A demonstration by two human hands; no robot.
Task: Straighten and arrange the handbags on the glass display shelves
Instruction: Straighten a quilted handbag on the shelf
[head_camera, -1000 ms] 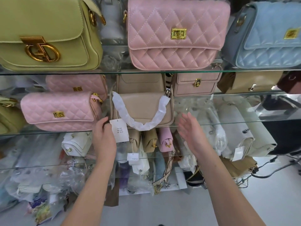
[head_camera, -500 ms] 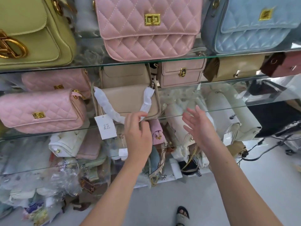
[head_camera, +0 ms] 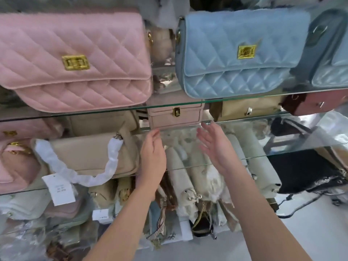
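Bare forearms [head_camera: 120, 223]; left hands [head_camera: 153, 157], right hands [head_camera: 214, 147]

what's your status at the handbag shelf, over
Left hand and right hand open, holding nothing. Both raised toward the small pink bag, no contact seen. Beige bag close beside left hand.

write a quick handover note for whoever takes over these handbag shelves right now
Left hand: open, empty, by the beige bag on the middle shelf.
Right hand: open, empty, reaching toward the small pink bag further back.
Done: pink quilted bag and blue quilted bag face out on the top shelf.
Left: probably the small pink bag; bags below lie jumbled.
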